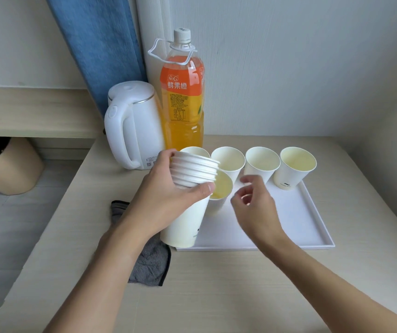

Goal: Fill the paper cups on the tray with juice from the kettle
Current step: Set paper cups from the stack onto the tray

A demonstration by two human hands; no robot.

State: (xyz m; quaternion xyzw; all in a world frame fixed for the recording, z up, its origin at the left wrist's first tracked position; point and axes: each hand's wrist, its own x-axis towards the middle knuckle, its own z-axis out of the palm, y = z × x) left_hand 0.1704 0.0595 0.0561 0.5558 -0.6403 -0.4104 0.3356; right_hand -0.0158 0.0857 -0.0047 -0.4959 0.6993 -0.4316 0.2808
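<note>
Table (216, 284): white tray (288, 224) on its right half. Kettle (132, 126) stands off the tray at back left, lid down, untouched. Cup stack (192, 188) hangs tilted over the tray's left edge, left hand (168, 198) wrapped round it. Five paper cups (261, 162) stand upright on the tray; insides yellowish, fill unclear. Right hand (255, 207) hovers beside the stack, fingers loosely curled, empty.

Judged step: setting out cups. Next: peel one off, seat it upright, then fetch the kettle.

A home room: blue curtain (101, 51) at 11 o'clock, wooden ledge (31, 111) at 9, kettle (132, 123) on a pale surface (216, 284).
</note>
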